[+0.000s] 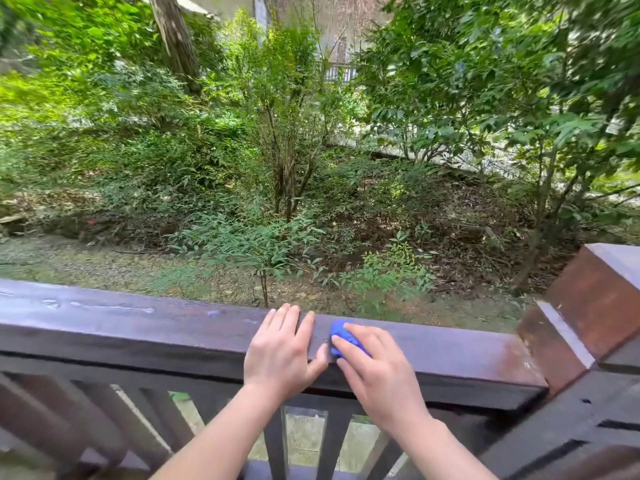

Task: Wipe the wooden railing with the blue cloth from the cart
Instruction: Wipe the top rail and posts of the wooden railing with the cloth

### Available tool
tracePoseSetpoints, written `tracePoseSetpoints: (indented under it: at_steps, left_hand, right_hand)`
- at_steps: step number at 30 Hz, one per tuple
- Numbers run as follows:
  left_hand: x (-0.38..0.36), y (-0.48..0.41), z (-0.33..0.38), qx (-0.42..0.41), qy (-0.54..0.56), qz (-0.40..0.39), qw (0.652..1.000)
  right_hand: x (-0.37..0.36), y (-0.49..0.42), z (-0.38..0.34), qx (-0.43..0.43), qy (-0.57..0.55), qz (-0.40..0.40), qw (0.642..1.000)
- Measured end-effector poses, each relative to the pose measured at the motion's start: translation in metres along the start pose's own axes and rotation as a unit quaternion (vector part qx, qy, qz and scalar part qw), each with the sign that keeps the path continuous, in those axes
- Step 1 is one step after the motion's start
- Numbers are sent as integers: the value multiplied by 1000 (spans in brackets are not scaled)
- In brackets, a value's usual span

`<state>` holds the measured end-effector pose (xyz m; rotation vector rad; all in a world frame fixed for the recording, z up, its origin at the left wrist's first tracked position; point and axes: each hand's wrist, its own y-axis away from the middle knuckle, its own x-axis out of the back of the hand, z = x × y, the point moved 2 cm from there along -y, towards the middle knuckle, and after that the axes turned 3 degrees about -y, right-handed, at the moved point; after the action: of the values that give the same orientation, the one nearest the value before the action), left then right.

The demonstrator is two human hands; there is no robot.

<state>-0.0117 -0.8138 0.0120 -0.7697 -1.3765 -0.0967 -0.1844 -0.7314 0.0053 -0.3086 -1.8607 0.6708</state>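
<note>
Blue cloth (341, 336) bunched small on the flat top of the wooden railing (138, 327), just right of the middle of the view, mostly hidden. Pinned there under the right hand (374, 368), fingers curled over it and pressing down, so a closed grip on the cloth, with only a bright blue edge peeking out at about 10 o'clock from the knuckles. Left hand (282, 348) flat on the rail at 9 o'clock from the cloth, just beside it, palm down, fingers spread over the far edge, thumb hooked on the near face. Nothing held there; looks like steadying only.

Long axis of the rail running 9 to 3 across the view, and that decides everything. Toward 3 o'clock, a short stretch of rail, then the corner post (588, 306), reddish and sunlit. Toward 9 o'clock, a long run with pale streaks and a shiny smear (104, 308) near the far left. Wet or dirty, hard to tell.

Right hand clearly the working one. For a stroke toward 9 o'clock, left hand squarely in the way, needing to lift or slide along first. Toward the post, path clear. Garden (277, 150) beyond, balusters (277, 441) below.
</note>
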Motion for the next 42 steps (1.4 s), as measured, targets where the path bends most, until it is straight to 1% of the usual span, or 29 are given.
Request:
tracePoseSetpoints:
  at_steps: [1,2,3,6,7,8,10,11,12,13,15,16,17,19,21,23,25,27,28,30,31,32,35,36,37,39,40,41,42]
  left_hand:
    - [0,0,0,-1,-3,2,1000]
    - [-1,0,0,-3,-7,1,1000]
    - [-1,0,0,-3,-10,-1,1000]
    - [-2,0,-1,2,-13,-8,1000]
    - [-2,-1,-1,2,-12,-10,1000]
    - [-1,-1,-1,2,-10,-13,1000]
    - [0,-1,-1,0,-9,-21,1000]
    - [2,-1,-1,-2,-7,-27,1000]
    - [4,0,-3,-6,-4,-30,1000]
    - [6,1,-5,-12,2,-26,1000]
    - [9,4,-15,-26,24,6,999]
    - [12,6,-23,-30,33,30,999]
    - [14,9,-35,-27,33,57,997]
    - [19,15,-69,0,16,97,995]
    - [20,22,-110,51,-13,102,993]
    - [16,29,-144,90,-26,84,992]
    - [7,33,-163,108,-22,81,991]
    - [-1,35,-169,100,-14,107,989]
    - [-4,34,-170,95,-12,125,988]
    - [-7,34,-172,89,-11,152,984]
    - [-8,35,-173,85,-10,159,984]
    - [-8,35,-174,83,-5,164,983]
    - [-10,35,-174,90,1,168,982]
    - [-10,35,-173,91,1,165,982]
    - [-9,36,-172,92,1,165,982]
    - [-8,36,-173,91,4,162,983]
    - [-7,36,-173,91,7,160,983]
    - [-7,35,-174,93,11,156,983]
    - [-6,35,-174,97,14,152,984]
  right_hand:
    - [2,-1,3,31,-4,-14,999]
    - [8,-3,13,34,2,-16,999]
    - [15,-6,26,8,13,-10,1000]
    - [28,-16,52,-130,34,48,990]
    - [22,-19,46,-142,39,56,988]
    - [11,-21,34,-122,41,51,990]
    - [-7,-18,9,-24,24,17,999]
    - [-8,-18,9,7,16,1,1000]
    - [-4,-21,15,5,12,-7,1000]
    - [1,-26,23,-22,12,-6,1000]
    - [6,-33,37,-99,13,4,995]
    - [4,-35,34,-115,17,10,993]
    - [-2,-36,25,-107,26,12,994]
    - [-17,-34,-1,-57,28,5,998]
    - [-23,-31,-13,-18,7,-5,1000]
    - [-20,-36,-11,-36,-1,0,999]
    - [-22,-38,-12,-81,-18,11,996]
    - [-28,-37,-23,-93,-26,25,995]
    - [-32,-36,-30,-73,-28,19,997]
    - [-34,-34,-36,5,-21,-18,1000]
    - [-31,-37,-32,29,-9,-30,999]
    - [-26,-41,-25,26,4,-31,999]
    - [-21,-50,-15,-86,5,13,996]
    - [-25,-50,-23,-90,2,21,996]
    - [-33,-48,-36,-60,-1,15,998]
    - [-44,-42,-55,42,-14,-32,998]
    - [-42,-44,-53,66,-20,-47,996]
    - [-38,-50,-46,56,-21,-50,997]
    - [-33,-59,-37,19,-19,-45,999]
